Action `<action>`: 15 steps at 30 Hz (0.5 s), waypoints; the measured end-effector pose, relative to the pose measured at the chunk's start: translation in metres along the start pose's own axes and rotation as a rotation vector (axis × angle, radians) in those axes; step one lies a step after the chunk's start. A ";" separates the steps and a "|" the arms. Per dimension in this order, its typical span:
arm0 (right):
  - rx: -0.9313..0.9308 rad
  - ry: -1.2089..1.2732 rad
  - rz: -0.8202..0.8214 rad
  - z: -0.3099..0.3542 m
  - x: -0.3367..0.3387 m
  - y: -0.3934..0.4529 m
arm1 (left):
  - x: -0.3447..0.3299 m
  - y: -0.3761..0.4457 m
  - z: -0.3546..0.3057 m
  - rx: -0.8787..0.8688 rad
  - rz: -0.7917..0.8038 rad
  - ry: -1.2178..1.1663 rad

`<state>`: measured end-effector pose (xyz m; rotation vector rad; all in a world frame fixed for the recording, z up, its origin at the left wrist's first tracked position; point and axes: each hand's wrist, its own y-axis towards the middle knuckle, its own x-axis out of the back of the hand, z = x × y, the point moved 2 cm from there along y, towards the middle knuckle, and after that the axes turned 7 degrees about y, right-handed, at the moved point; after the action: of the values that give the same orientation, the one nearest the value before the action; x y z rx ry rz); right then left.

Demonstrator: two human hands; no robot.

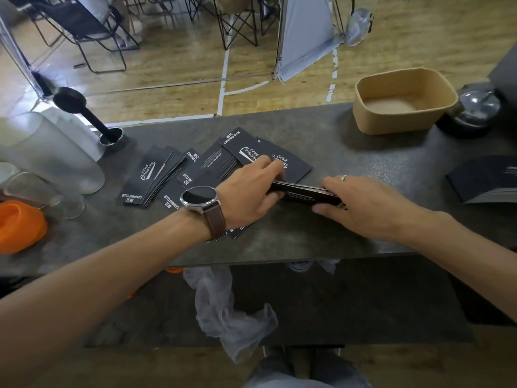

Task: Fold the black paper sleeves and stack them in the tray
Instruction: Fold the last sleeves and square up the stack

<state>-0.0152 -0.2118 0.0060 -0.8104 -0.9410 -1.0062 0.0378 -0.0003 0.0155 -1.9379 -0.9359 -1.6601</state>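
Between my hands stands a bundle of folded black paper sleeves, held on edge just above the grey table. My left hand, with a watch on its wrist, grips the bundle's left end. My right hand, wearing a ring, grips the right end with fingers curled over the top. Several more black sleeves with white lettering lie scattered flat on the table behind and left of my left hand. The brown paper tray stands at the back right with nothing visible inside it.
Frosted plastic cups lie at the left beside an orange object. A black funnel-like tool stands in a metal cup. A metal kettle sits at far right, and another black sleeve pile lies near the right edge.
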 end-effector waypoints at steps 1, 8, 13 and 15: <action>0.011 -0.030 0.001 0.001 -0.001 0.001 | -0.001 0.002 -0.005 -0.004 -0.002 -0.012; 0.007 -0.067 -0.042 0.000 -0.003 0.004 | -0.002 0.007 -0.013 -0.025 0.042 -0.023; 0.018 -0.077 -0.067 -0.001 -0.007 0.004 | 0.016 -0.007 0.023 -0.013 0.154 -0.004; 0.017 -0.067 -0.067 -0.002 -0.007 0.004 | 0.033 -0.015 0.056 0.021 0.230 0.122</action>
<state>-0.0125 -0.2101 -0.0016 -0.8072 -1.0380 -1.0327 0.0671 0.0562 0.0350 -1.8306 -0.6540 -1.6073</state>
